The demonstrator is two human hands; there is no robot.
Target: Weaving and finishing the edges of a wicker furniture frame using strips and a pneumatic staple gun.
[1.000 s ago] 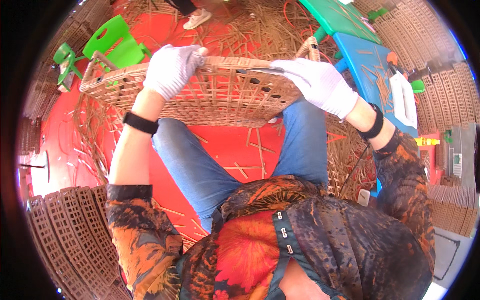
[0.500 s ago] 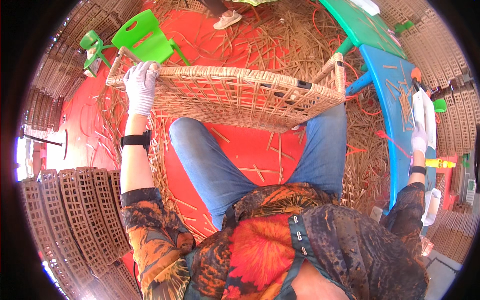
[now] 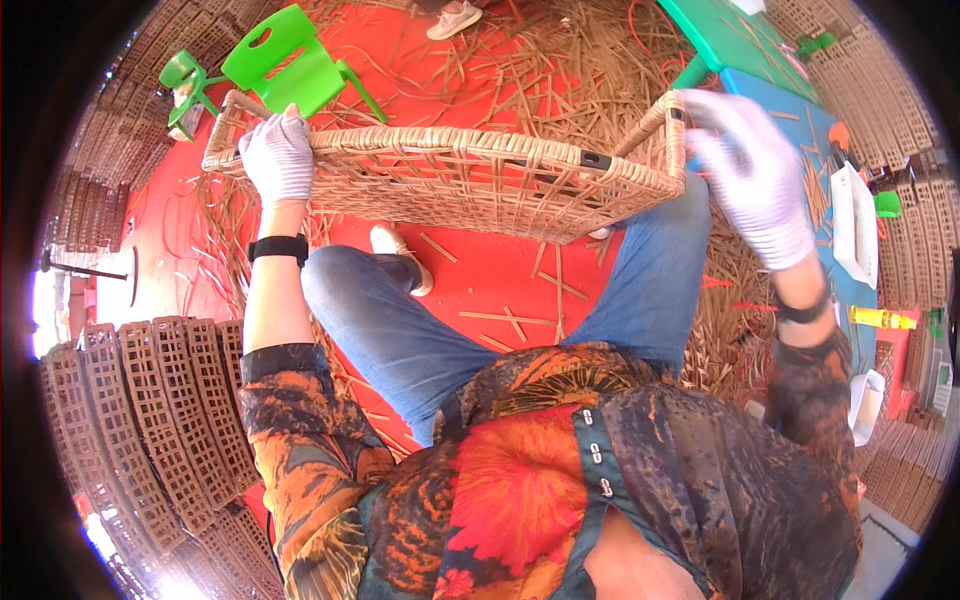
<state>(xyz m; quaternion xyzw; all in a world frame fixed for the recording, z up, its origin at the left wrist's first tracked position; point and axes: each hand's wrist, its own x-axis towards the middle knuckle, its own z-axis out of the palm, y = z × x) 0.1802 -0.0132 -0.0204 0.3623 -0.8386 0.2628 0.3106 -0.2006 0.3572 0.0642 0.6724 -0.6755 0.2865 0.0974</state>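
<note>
A tan woven basket (image 3: 450,178) lies tipped on its side across my knees, its braided edge towards me. My left hand (image 3: 278,157), in a white knit glove, is closed over the basket's left end, with the thumb on top. Just beside the basket's right corner is my right hand (image 3: 755,175), also gloved. Motion blurs its fingers, and whether anything sits in them is unclear. Dark pieces show on the basket's frame near that corner.
A blue table (image 3: 790,120) on the right bears a white tray (image 3: 852,225) and a yellow bottle (image 3: 880,318). Green chairs (image 3: 285,60) stand at the far left. Loose strips (image 3: 540,85) litter the red floor. Woven panels (image 3: 150,420) are stacked at left. Another person's shoe (image 3: 455,20) shows beyond.
My right hand has come from the white tray on the blue table to the basket's right corner. The basket has shifted slightly left, and my left foot now shows below it.
</note>
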